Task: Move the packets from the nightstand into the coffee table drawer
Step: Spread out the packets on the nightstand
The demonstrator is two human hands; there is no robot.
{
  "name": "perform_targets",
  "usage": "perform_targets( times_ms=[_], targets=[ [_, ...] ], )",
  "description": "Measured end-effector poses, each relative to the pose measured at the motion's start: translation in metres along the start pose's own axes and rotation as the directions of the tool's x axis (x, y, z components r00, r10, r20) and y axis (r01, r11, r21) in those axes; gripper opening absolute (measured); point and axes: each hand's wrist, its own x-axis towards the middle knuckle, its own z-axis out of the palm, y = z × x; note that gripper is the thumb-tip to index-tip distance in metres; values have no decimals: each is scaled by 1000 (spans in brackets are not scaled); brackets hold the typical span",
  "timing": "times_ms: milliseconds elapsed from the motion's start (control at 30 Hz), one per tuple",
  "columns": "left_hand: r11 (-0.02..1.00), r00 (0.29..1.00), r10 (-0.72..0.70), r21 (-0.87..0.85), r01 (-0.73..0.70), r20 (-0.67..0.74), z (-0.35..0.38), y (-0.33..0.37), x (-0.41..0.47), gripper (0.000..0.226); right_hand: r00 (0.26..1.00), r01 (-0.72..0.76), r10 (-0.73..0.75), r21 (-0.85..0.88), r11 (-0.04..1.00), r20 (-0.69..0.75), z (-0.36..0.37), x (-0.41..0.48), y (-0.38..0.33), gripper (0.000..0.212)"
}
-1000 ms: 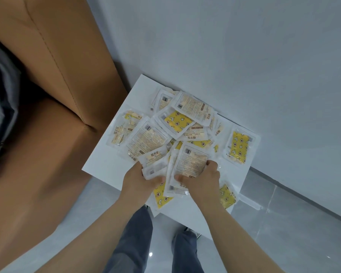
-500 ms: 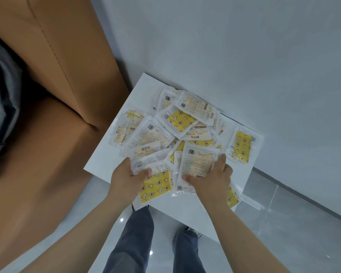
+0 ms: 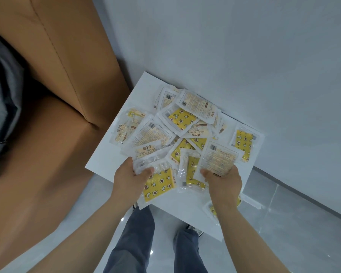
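A heap of clear and yellow hand-warmer packets (image 3: 183, 123) covers the white nightstand (image 3: 108, 162) against the wall. My left hand (image 3: 129, 179) is closed on a bunch of packets at the near left edge, a yellow star-patterned packet (image 3: 158, 185) hanging below its thumb. My right hand (image 3: 222, 180) grips a pale printed packet (image 3: 218, 159) with more packets stacked under it. One yellow packet (image 3: 243, 145) lies apart at the right, and another peeks out under my right wrist (image 3: 211, 210).
A tan leather sofa (image 3: 63, 79) stands close on the left, touching the nightstand's far corner. A grey wall (image 3: 224, 46) rises behind. Grey glossy floor tiles (image 3: 283, 223) lie below, with my jeans legs (image 3: 134, 239) and shoes at the nightstand's near edge.
Both hands have pulled apart, each drawing its bunch of packets toward the near edge; the yellow star packet under my left hand now shows fully.
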Motion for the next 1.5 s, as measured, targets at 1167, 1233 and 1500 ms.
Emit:
perform_targets(
  times_ms=[1167, 1233, 1500],
  targets=[
    [989, 976, 139, 71, -128, -166, -6, 94, -89, 25, 983, 182, -165, 322, 929, -78, -125, -42, -82, 34],
    [985, 976, 159, 97, -146, -150, -5, 104, -105, 26, 980, 198, -182, 311, 929, -83, -139, -50, -91, 34],
    [957, 954, 285, 85, -277, -94, -4, 163, -181, 25, 926, 378, -368, 193, 905, -89, -226, -103, -138, 33]
  ],
)
